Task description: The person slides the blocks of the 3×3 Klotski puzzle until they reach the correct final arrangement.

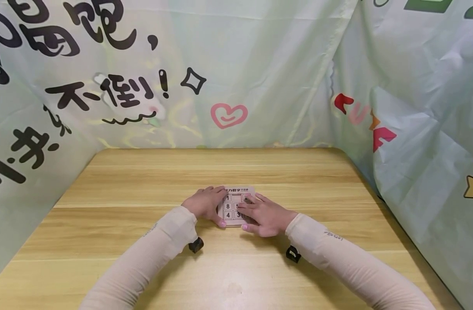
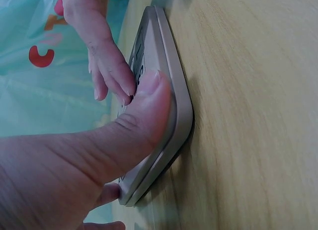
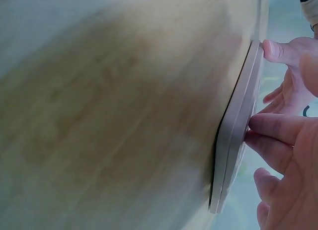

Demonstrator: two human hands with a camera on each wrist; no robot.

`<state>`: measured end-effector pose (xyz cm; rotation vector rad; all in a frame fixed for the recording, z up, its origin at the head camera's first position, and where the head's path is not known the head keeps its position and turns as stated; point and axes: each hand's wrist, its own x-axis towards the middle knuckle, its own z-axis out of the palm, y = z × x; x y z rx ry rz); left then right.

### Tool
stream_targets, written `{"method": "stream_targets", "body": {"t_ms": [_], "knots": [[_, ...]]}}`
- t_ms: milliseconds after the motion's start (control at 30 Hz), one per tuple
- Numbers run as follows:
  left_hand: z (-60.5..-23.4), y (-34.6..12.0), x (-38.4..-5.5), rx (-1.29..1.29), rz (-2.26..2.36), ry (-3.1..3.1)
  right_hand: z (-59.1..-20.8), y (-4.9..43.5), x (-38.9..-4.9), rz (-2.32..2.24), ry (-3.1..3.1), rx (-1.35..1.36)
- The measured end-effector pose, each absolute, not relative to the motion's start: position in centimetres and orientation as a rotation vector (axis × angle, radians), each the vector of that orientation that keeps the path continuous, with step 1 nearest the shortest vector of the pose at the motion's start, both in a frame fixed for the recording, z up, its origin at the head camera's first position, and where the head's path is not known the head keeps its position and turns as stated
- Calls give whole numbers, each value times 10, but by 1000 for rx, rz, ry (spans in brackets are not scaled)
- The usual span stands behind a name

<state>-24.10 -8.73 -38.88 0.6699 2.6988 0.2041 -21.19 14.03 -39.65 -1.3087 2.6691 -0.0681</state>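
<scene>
A number slide puzzle (image 1: 228,215) in a pale flat frame lies on the wooden table, with 1, 8, 4 and 3 readable on its tiles. Its top row shows a gap in the middle. My left hand (image 1: 206,202) holds the frame's left side, its thumb (image 2: 149,106) at the near corner and other fingers toward the far edge. From the right, my right hand (image 1: 269,215) reaches over the puzzle and hides its right-hand tiles. In the right wrist view, extended fingers (image 3: 278,128) of that hand touch the puzzle's face.
The wooden table (image 1: 124,181) spreads around the puzzle on every side. Printed cloth (image 1: 271,86) hangs behind the table and along both sides. Black pieces (image 1: 293,254) are worn beneath both beige-sleeved wrists.
</scene>
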Motion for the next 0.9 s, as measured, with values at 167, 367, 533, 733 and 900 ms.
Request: {"method": "stream_targets", "body": {"t_ms": [167, 367, 533, 733, 900], "knots": [[-389, -87, -241, 675, 211, 2704, -396, 143, -215, -73, 2678, -1294], [-388, -87, -241, 681, 221, 2706, -398, 150, -223, -62, 2716, -1267], [-388, -87, -240, 682, 215, 2704, -398, 154, -228, -66, 2717, -1217], [-386, -87, -240, 683, 189, 2710, -399, 156, -230, -62, 2722, -1196], [-385, -88, -239, 684, 187, 2707, -402, 157, -231, -65, 2723, -1182]]}}
